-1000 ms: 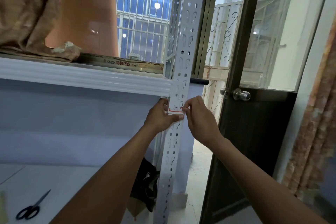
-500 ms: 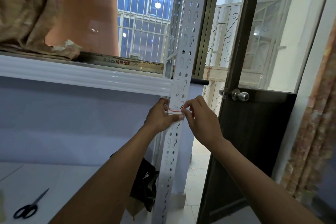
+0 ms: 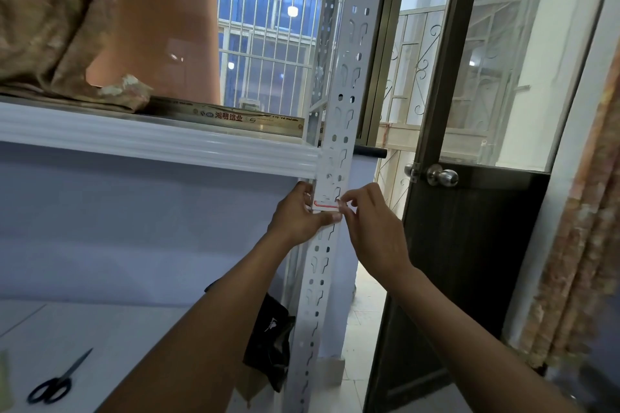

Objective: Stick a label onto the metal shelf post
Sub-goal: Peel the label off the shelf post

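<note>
Head view: left hand [image 3: 298, 213] grips post [image 3: 349, 77]; right hand [image 3: 372, 226] pinches label [image 3: 324, 206].

A long gold-coloured strip [image 3: 235, 119] lying on the upper shelf [image 3: 151, 141] carries dark Chinese characters reading 鸿明铝业. The small round emblems beside them are too small to read. The red-edged label [image 3: 327, 206] on the metal shelf post [image 3: 349, 77] shows no legible writing.

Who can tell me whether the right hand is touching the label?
Touching. The head view shows the right hand pinching the right edge of the label on the metal shelf post, with no gap.
</note>
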